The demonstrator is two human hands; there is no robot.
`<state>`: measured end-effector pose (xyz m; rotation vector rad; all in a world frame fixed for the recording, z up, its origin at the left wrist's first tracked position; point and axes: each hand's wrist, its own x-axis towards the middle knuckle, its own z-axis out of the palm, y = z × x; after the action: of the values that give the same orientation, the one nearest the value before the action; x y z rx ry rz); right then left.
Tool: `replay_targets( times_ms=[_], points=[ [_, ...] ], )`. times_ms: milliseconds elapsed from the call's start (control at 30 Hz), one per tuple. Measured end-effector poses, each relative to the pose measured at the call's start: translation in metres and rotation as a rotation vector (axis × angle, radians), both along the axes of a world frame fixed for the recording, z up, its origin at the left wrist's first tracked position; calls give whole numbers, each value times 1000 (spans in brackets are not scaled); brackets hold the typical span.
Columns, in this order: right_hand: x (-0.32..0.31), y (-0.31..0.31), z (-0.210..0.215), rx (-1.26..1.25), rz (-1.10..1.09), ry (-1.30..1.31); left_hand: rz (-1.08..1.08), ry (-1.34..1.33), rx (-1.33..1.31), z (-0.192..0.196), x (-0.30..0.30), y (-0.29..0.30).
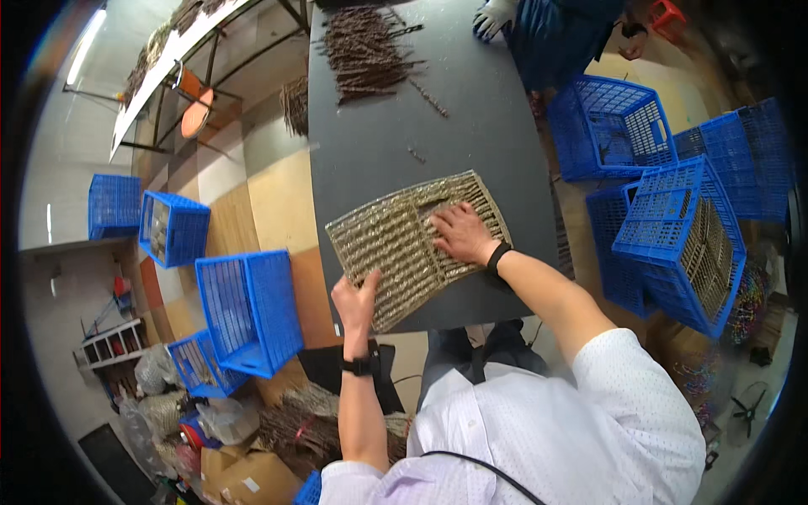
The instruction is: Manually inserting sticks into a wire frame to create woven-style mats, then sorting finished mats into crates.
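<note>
A rectangular tray-like panel (pixel 387 252) lies slanted at the near end of the dark table. It carries rows of twisted, gold-brown strips, split into two sections by a divider. My left hand (pixel 354 301) grips its near left edge, thumb on top and the other fingers partly hidden. Over the right section rests my right hand (pixel 463 233), palm down, with fingers and thumb spread on the strips. A darker gap shows beside those fingers. Both wrists wear black bands.
The grey table (pixel 438 143) holds a pile of dark brown twisted sticks (pixel 366 52) at its far end, with a few loose pieces. A gloved hand (pixel 494 17) of another person is there. Blue crates (pixel 250 313) stand left, and more blue crates (pixel 610 126) stand right.
</note>
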<state>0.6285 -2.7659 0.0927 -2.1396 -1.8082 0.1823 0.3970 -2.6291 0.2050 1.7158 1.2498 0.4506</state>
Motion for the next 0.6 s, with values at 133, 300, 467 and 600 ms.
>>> replay_targets(
  times_ms=[133, 300, 467, 600],
  points=[
    [6, 2, 6, -39, 58, 47, 13, -10, 31, -1, -2, -4],
    [31, -1, 27, -287, 300, 61, -16, -31, 78, 8, 3, -12],
    [35, 11, 48, -505, 433, -24, -54, 9, 133, 33, 12, -23],
    [25, 21, 56, -561, 374, -114, -64, -34, 169, 45, 21, -39]
  ],
)
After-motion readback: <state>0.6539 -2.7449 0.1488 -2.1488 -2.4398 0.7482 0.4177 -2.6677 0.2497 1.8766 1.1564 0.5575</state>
